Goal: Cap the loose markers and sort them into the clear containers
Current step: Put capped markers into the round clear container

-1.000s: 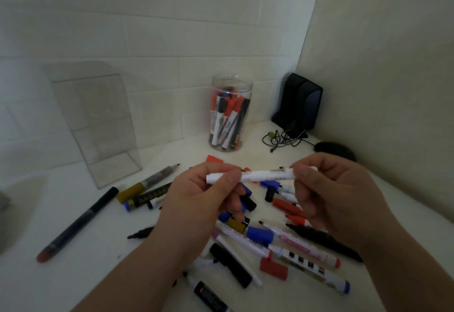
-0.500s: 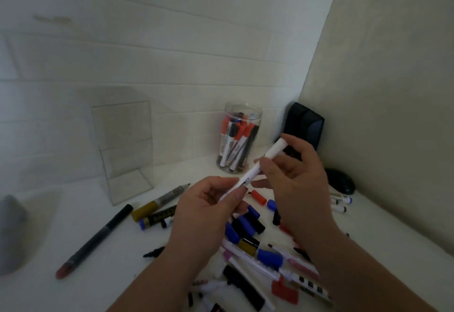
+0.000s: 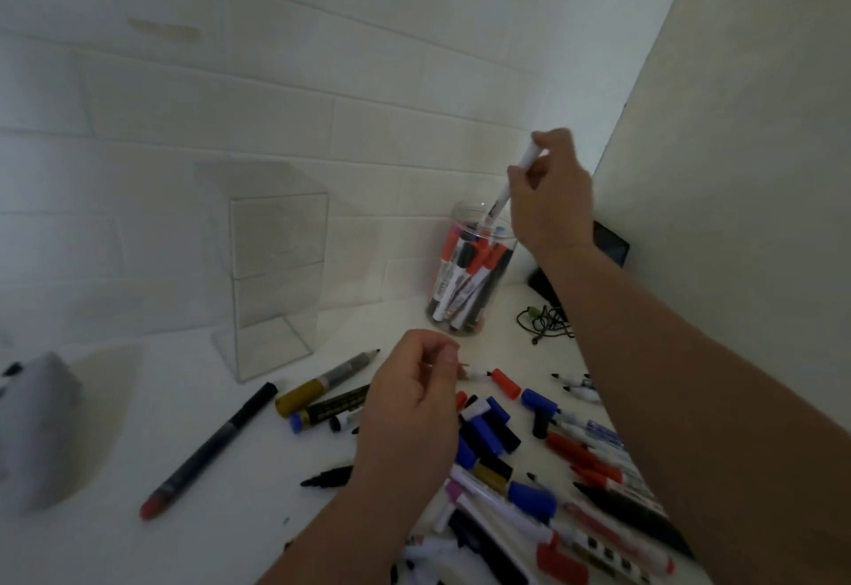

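Our right grip (image 3: 550, 202) pinching a slim white marker (image 3: 518, 174) over the round clear jar (image 3: 465, 206), our left grip (image 3: 410, 405) loosely curled, contents we cannot tell

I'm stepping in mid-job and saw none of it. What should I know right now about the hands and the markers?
The right hand grips a white marker, its lower end at the mouth of the round jar, not yet dropped in.
The left hand hovers over the marker pile, fingers curled; whether it holds anything is unclear.
Done: the jar already holds a batch of markers. The square clear box looks empty.
Left: release this marker, then cap and sort the pile. Loose caps, such as a red cap, lie among it.
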Demonstrator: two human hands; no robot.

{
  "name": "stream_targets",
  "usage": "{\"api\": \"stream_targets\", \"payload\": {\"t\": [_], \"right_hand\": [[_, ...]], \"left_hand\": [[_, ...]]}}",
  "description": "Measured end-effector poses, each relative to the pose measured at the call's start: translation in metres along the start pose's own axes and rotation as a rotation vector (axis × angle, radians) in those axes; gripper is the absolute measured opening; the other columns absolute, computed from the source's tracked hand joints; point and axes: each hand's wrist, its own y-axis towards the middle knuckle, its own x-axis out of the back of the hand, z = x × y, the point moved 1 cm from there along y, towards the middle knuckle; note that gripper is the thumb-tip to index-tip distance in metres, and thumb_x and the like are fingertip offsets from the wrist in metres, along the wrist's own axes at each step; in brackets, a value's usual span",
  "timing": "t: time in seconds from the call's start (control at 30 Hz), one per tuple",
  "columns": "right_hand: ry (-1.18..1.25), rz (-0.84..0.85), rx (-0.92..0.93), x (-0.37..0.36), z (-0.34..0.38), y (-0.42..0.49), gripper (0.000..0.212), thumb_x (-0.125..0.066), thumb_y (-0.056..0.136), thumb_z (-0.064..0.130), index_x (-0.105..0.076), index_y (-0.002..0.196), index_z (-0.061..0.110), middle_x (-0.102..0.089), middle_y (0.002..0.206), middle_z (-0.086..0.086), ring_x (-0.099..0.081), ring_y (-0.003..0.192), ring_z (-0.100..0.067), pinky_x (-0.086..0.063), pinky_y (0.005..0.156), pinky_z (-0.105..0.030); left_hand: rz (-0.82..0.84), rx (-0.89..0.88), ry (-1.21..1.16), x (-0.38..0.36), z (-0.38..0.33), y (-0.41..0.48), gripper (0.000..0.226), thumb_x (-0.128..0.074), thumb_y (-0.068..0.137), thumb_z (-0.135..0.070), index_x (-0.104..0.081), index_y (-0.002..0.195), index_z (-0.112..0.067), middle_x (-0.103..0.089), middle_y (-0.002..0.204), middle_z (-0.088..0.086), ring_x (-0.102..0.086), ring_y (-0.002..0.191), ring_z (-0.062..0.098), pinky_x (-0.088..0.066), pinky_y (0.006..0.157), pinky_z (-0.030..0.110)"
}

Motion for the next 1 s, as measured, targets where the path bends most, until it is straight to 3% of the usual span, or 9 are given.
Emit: {"api": "stream_targets", "payload": {"t": [0.07, 0.17, 0.27, 0.33, 0.4, 0.47, 0.57, 0.73, 1.0], "right_hand": [[-0.074, 0.111, -0.008, -0.013, -0.01, -0.004, 0.02, -0.058, 0.098, 0.02, -0.052, 0.117, 0.022, -0.067, 0.09, 0.001, -0.065, 0.077, -0.014, -0.054, 0.068, -0.029], [-0.179, 0.237, -0.038, -0.023, -0.021, -0.006, 0.013, -0.052, 0.1, 0.028, -0.06, 0.108, 0.021, -0.063, 0.091, 0.004, -0.06, 0.08, -0.015, -0.049, 0.073, -0.031], [-0.4, 0.416, -0.044, -0.025, -0.025, -0.003, 0.043, -0.039, 0.101, 0.044, -0.058, 0.072, 0.02, -0.067, 0.084, -0.002, -0.064, 0.084, -0.026, -0.051, 0.082, -0.037], [-0.483, 0.545, -0.102, -0.026, -0.027, -0.008, 0.052, -0.031, 0.102, 0.05, -0.052, 0.064, 0.021, -0.068, 0.081, -0.008, -0.064, 0.082, -0.03, -0.052, 0.087, -0.044], [-0.397, 0.52, -0.12, -0.026, -0.03, -0.014, 0.053, -0.032, 0.101, 0.052, -0.06, 0.07, 0.018, -0.069, 0.086, -0.008, -0.064, 0.085, -0.028, -0.051, 0.092, -0.046], [-0.305, 0.393, -0.064, -0.026, -0.035, -0.018, 0.043, -0.043, 0.095, 0.057, -0.067, 0.105, 0.022, -0.065, 0.118, -0.004, -0.056, 0.112, -0.026, -0.044, 0.104, -0.05], [-0.182, 0.377, -0.177, -0.028, -0.039, -0.025, 0.085, -0.069, 0.077, 0.066, -0.037, 0.146, 0.028, -0.038, 0.148, -0.005, -0.041, 0.131, -0.025, -0.042, 0.106, -0.044], [0.041, 0.359, -0.382, -0.048, -0.041, -0.03, 0.123, -0.083, 0.051, 0.072, -0.02, 0.149, 0.031, -0.053, 0.136, -0.003, -0.06, 0.111, -0.02, -0.053, 0.089, -0.033], [0.139, 0.163, -0.368, -0.021, -0.026, -0.006, 0.109, -0.084, 0.07, 0.053, -0.022, 0.154, 0.022, -0.053, 0.113, 0.002, -0.058, 0.098, -0.012, -0.044, 0.076, -0.019]], "left_hand": [[-0.002, -0.011, 0.018, 0.0, 0.0, 0.0, 0.019, -0.047, 0.104, -0.029, -0.061, 0.09, -0.03, -0.065, 0.085, -0.012, -0.058, 0.069, 0.01, -0.051, 0.064, 0.026], [-0.004, -0.036, 0.031, -0.001, 0.0, 0.0, 0.019, -0.049, 0.103, -0.028, -0.062, 0.089, -0.03, -0.064, 0.082, -0.01, -0.058, 0.068, 0.007, -0.05, 0.062, 0.022], [0.0, -0.038, 0.037, -0.002, 0.0, -0.001, 0.018, -0.051, 0.102, -0.027, -0.062, 0.088, -0.031, -0.064, 0.083, -0.01, -0.061, 0.076, 0.011, -0.052, 0.068, 0.027], [0.001, -0.038, 0.046, -0.002, 0.0, -0.001, 0.018, -0.052, 0.102, -0.027, -0.063, 0.088, -0.032, -0.065, 0.083, -0.011, -0.062, 0.077, 0.011, -0.054, 0.071, 0.03], [0.004, -0.031, 0.046, -0.002, 0.0, -0.001, 0.018, -0.052, 0.101, -0.027, -0.063, 0.088, -0.032, -0.065, 0.083, -0.01, -0.062, 0.077, 0.012, -0.056, 0.073, 0.035], [0.0, -0.035, 0.052, -0.002, -0.001, -0.001, 0.017, -0.053, 0.101, -0.028, -0.064, 0.088, -0.032, -0.065, 0.083, -0.009, -0.062, 0.076, 0.012, -0.056, 0.073, 0.037], [-0.006, -0.034, 0.075, -0.003, -0.001, 0.0, 0.016, -0.053, 0.1, -0.028, -0.063, 0.089, -0.032, -0.065, 0.084, -0.011, -0.062, 0.077, 0.01, -0.056, 0.074, 0.036], [0.012, -0.033, 0.055, -0.005, 0.003, -0.002, 0.016, -0.054, 0.1, -0.03, -0.064, 0.088, -0.033, -0.066, 0.081, -0.006, -0.066, 0.075, 0.015, -0.057, 0.072, 0.044], [-0.005, -0.046, 0.061, -0.002, 0.007, 0.001, 0.016, -0.055, 0.1, -0.028, -0.066, 0.09, -0.032, -0.066, 0.078, -0.007, -0.062, 0.069, 0.011, -0.058, 0.07, 0.04]]}}
